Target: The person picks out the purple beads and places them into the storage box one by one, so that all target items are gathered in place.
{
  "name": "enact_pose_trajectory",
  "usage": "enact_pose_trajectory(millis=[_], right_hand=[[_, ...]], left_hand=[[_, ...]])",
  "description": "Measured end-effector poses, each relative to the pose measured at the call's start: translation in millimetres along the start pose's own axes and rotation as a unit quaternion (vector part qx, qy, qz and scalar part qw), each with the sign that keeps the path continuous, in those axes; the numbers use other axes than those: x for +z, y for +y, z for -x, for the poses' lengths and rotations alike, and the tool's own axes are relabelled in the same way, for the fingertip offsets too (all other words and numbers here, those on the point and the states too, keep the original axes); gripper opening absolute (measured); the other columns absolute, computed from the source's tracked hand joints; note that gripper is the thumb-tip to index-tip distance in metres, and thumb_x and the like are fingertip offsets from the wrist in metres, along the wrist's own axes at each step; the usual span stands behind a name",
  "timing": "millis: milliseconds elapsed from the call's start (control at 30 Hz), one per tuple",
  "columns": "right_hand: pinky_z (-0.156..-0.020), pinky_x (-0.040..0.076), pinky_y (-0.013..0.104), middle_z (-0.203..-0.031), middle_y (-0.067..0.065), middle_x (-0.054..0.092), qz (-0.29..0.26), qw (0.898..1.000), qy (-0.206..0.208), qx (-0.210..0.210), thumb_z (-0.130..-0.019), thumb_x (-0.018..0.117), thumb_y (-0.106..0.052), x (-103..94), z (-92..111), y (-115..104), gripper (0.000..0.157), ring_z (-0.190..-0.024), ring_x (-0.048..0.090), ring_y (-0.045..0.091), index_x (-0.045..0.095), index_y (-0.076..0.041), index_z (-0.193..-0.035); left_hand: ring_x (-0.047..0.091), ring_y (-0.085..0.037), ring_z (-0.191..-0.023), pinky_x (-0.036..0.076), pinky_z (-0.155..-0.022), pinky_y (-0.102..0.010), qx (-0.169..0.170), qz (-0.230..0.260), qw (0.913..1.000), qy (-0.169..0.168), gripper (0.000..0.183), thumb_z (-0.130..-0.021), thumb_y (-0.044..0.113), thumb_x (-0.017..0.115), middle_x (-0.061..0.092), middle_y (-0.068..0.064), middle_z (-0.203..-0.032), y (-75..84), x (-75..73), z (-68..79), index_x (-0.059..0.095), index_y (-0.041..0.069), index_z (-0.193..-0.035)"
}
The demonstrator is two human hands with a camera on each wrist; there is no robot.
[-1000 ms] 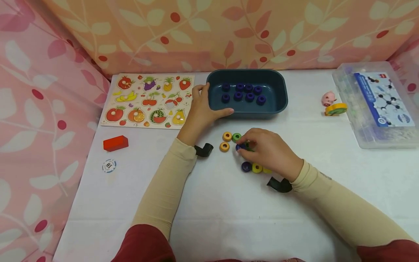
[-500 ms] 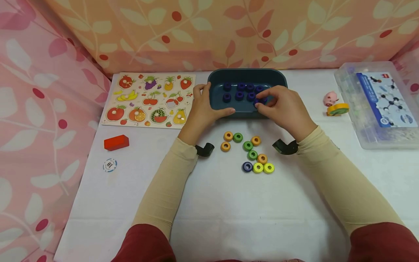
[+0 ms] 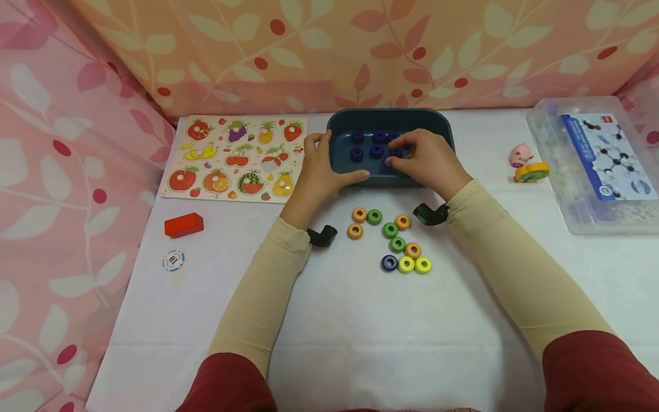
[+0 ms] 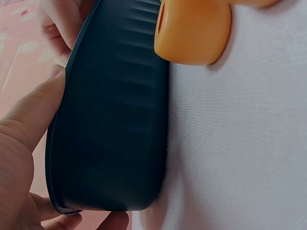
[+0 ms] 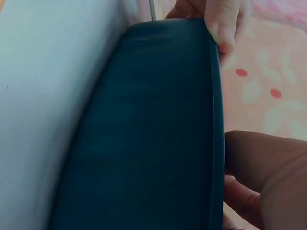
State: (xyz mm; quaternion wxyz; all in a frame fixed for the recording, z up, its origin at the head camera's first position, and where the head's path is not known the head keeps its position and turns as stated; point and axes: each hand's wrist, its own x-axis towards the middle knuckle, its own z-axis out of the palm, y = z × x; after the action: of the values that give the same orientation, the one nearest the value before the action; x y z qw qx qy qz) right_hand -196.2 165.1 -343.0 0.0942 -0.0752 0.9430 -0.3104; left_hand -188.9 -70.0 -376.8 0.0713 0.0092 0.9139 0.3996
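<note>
A dark teal plastic basin (image 3: 342, 178) stands at the back of the table with several purple beads (image 3: 357, 153) in it. My left hand (image 3: 321, 166) holds its left end, thumb on the front rim and fingers round the side, as the left wrist view also shows. Inside the basin, my right hand (image 3: 429, 160) pinches a purple bead (image 3: 389, 160) between thumb and fingers, low near the other beads. That hand partly hides the beads on the right. In front of the basin lie orange beads (image 3: 354, 231), green beads (image 3: 390, 230), two yellow beads (image 3: 423, 265) and one dark purple bead (image 3: 389, 263).
At left are a fruit puzzle board (image 3: 234, 157), a red block (image 3: 183, 225) and a poker chip (image 3: 173, 261). To the right stand a pink pig figure (image 3: 520, 155), a yellow-green toy piece (image 3: 532, 172) and a clear molecule-kit case (image 3: 607, 166). A patterned curtain (image 3: 288, 57) closes the back.
My right hand has carried a purple bead from the loose beads on the table into the basin, then shifted left inside it. My left hand has stayed on the basin.
</note>
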Motion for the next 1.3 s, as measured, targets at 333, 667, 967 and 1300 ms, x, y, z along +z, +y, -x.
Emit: enact_pose_trajectory(millis=[333,667,967,1300], right_hand=[[-0.075,0.05,0.037,-0.125,0.011,0.061,0.009,1.0,0.008,-0.002,-0.091,0.071,-0.039,-12.2,15,1,0.043,-0.093,0.062,0.023,0.069,-0.016,-0.127],[-0.077,0.051,0.034,-0.111,0.002,0.069,-0.026,0.998,0.011,-0.052,-0.09,0.076,-0.031,2.5,74,1,0.026,-0.093,0.065,0.015,0.074,-0.02,-0.114],[-0.095,0.044,0.038,-0.107,-0.017,0.07,0.03,0.968,-0.127,-0.213,-0.082,0.085,-0.03,37.4,116,11,0.023,-0.107,0.052,0.012,0.077,-0.027,-0.103],[-0.092,0.037,0.034,-0.099,-0.024,0.07,0.04,0.956,-0.109,-0.271,-0.077,0.088,-0.032,58.4,126,16,0.024,-0.104,0.046,0.009,0.078,-0.031,-0.099]], left_hand=[[0.032,-0.021,-0.142,0.031,-0.12,-0.034,0.0,0.003,1.0,0.0,0.124,-0.068,0.062,0.085,0.014,-0.001,-0.158,0.2,-0.2,-0.2,0.016,0.019,-0.162],[0.032,-0.022,-0.142,0.032,-0.12,-0.035,0.001,0.007,1.0,-0.002,0.125,-0.068,0.062,0.085,0.014,-0.002,-0.158,-0.8,1.4,-0.5,0.016,0.019,-0.162],[0.033,-0.021,-0.141,0.033,-0.119,-0.034,0.0,0.0,1.0,0.001,0.126,-0.066,0.065,0.084,0.014,-0.001,-0.158,-0.1,0.9,-0.1,0.015,0.02,-0.162],[0.033,-0.02,-0.141,0.033,-0.119,-0.034,-0.001,-0.002,1.0,0.002,0.126,-0.067,0.066,0.084,0.015,-0.001,-0.158,-0.5,1.0,-0.1,0.016,0.02,-0.162]])
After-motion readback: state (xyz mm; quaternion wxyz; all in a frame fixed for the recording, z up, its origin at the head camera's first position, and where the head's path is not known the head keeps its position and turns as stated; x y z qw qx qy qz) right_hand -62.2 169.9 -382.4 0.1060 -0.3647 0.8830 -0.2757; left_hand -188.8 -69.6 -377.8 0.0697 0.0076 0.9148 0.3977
